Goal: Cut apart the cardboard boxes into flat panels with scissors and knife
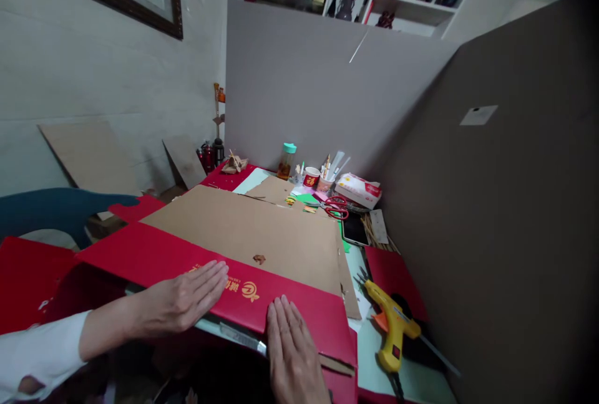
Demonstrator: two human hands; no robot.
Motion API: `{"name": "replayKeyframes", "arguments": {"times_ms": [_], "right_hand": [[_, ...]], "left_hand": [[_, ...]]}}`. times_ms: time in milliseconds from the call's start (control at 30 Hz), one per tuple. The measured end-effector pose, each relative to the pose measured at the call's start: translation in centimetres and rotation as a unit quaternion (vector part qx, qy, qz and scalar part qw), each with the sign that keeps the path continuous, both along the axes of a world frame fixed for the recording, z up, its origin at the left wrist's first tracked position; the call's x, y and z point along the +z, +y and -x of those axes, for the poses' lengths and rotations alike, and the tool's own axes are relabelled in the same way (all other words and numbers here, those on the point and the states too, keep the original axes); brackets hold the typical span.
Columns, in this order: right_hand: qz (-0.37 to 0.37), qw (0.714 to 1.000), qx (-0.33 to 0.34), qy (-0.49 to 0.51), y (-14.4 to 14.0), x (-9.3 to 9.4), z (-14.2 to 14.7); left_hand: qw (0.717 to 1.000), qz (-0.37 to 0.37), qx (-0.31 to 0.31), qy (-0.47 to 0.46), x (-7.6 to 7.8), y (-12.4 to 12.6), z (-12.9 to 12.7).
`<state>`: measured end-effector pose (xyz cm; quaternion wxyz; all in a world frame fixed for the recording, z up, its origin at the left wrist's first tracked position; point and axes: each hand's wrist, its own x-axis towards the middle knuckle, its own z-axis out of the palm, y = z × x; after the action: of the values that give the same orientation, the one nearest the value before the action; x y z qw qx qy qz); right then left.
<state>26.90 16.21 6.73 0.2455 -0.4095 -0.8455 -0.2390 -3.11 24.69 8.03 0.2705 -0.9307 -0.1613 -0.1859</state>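
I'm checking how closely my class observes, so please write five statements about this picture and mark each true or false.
1. The left hand and right hand both rest on the red cardboard flap. True.
2. The yellow glue gun is in the right hand. False: the yellow glue gun sits apart, to the right of both hands.
3. The scissors have red handles. True.
4. The bottle has a red lid. False: the lid is turquoise.
5. The flap carries gold print. True.
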Motion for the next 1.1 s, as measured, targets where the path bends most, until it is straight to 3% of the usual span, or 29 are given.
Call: {"name": "replayKeyframes", "arguments": {"times_ms": [100,233,367,433,500,600,700,867,1000,1100], "right_hand": [[-0.025,0.999,0.024,-0.042,0.1,0.8,0.2],[-0.032,0.998,0.034,-0.051,0.1,3.7,-0.4],[-0.025,0.999,-0.008,-0.023,0.4,8.5,-1.7],[-0.049,0.998,-0.025,-0.008,1.3,11.0,-2.2],[-0.071,0.997,-0.027,0.005,2.4,13.0,-2.4],[-0.089,0.995,-0.038,0.022,3.9,15.0,-2.3],[-0.099,0.993,-0.064,0.025,4.7,16.0,-2.1],[-0.092,0.992,-0.076,0.044,4.9,16.8,-2.1],[-0.08,0.993,-0.082,0.037,4.8,16.8,-1.8],[-0.077,0.992,-0.091,0.03,4.8,16.7,-1.5]], "left_hand": [[0.997,0.064,0.018,-0.036,0.4,0.1,0.1],[0.987,0.143,0.016,-0.066,3.3,-1.4,1.2],[0.967,0.1,0.093,-0.215,5.5,-4.4,3.8],[0.943,0.097,0.148,-0.283,5.3,-5.0,5.3],[0.908,0.143,0.232,-0.32,4.4,-4.7,6.7],[0.86,0.236,0.335,-0.303,2.7,-3.1,8.5],[0.855,0.302,0.351,-0.232,2.1,-1.6,9.3],[0.857,0.352,0.358,-0.117,2.8,-0.3,7.7],[0.852,0.37,0.344,-0.139,3.6,0.5,5.8],[0.823,0.431,0.319,-0.188,4.4,0.9,4.6]]}}
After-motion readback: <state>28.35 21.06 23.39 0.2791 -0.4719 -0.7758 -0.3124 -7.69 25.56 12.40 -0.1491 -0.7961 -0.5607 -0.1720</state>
